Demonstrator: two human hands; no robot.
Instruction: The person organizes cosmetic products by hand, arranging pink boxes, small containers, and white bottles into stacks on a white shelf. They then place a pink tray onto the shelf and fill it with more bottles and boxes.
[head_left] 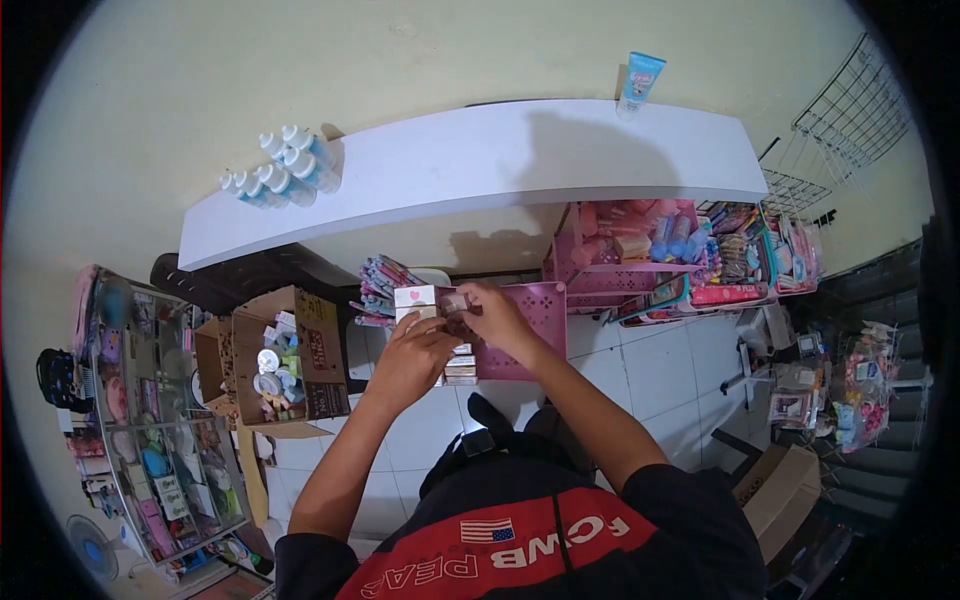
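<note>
My left hand (413,352) and my right hand (490,312) meet over a stack of small white boxes (416,297) with pink marks, just below a white shelf. Both hands grip boxes at the top of the stack; more small boxes (461,368) show underneath the hands. A pink perforated basket (530,340) stands right behind the right hand, touching the stack. A bundle of pens or slim tubes (378,285) lies to the left of the boxes.
A long white shelf (470,170) carries several white bottles (280,170) at its left end and a blue tube (640,80) at the right. An open cardboard box (285,365) of small items sits left. Pink racks (640,255) of goods stand right, a wire display (150,400) far left.
</note>
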